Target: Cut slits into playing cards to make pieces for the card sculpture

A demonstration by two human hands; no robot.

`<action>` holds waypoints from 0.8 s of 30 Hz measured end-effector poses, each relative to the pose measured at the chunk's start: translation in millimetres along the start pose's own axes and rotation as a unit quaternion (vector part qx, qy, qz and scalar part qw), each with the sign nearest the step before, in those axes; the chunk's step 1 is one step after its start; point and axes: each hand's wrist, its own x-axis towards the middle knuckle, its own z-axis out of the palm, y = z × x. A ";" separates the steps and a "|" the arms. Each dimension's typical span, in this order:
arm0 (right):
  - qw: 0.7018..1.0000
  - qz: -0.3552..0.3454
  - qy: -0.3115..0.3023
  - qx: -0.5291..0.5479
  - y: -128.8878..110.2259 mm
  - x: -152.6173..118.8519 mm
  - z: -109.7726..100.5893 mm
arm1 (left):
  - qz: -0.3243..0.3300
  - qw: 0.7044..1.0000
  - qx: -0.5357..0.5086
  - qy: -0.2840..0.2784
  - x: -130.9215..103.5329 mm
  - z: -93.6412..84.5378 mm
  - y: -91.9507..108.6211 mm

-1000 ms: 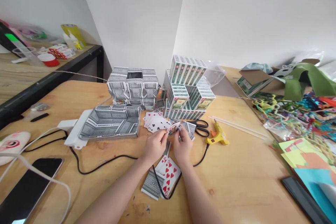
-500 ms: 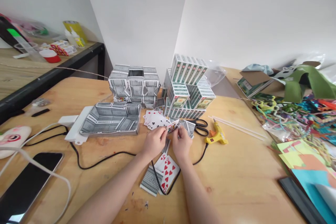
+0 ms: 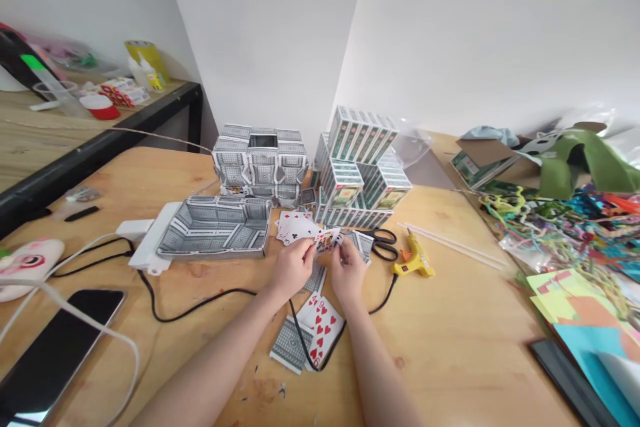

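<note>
Between my two hands is a playing card (image 3: 327, 240) with a coloured face; whether it is one card or more I cannot tell. My left hand (image 3: 293, 268) pinches its left end, and my right hand (image 3: 349, 272) pinches the right end. Just behind lie fanned cards (image 3: 293, 223), face up. Closer to me, a nine of hearts (image 3: 324, 328) and a face-down card (image 3: 291, 343) rest under a black cable. An open tray made of grey-backed cards (image 3: 215, 240) stands to the left, and a larger card-built block (image 3: 263, 160) is behind it.
Stacked card boxes (image 3: 357, 173) stand at the back. Right of my hands are black-handled scissors (image 3: 385, 245), a yellow glue gun (image 3: 416, 257) and white glue sticks (image 3: 450, 243). A power strip (image 3: 155, 240) and a phone (image 3: 60, 353) lie left; coloured paper (image 3: 565, 293) lies right.
The card between my hands has turned so that more of its face shows. Both hands stay in nearly the same place; the whole view has shifted slightly.
</note>
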 end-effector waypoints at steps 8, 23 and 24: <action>0.998 -0.014 -0.004 -0.058 0.3 1.3 -5.9 | 0.007 1.000 0.008 -0.012 0.1 -2.5 -1.9; 0.996 0.026 0.050 -0.064 -4.1 0.3 -2.6 | 0.064 0.997 0.030 -0.040 -3.8 1.3 0.6; 0.997 0.028 0.044 -0.049 -2.6 0.8 -2.7 | 0.064 0.997 0.029 -0.043 -4.2 2.0 0.1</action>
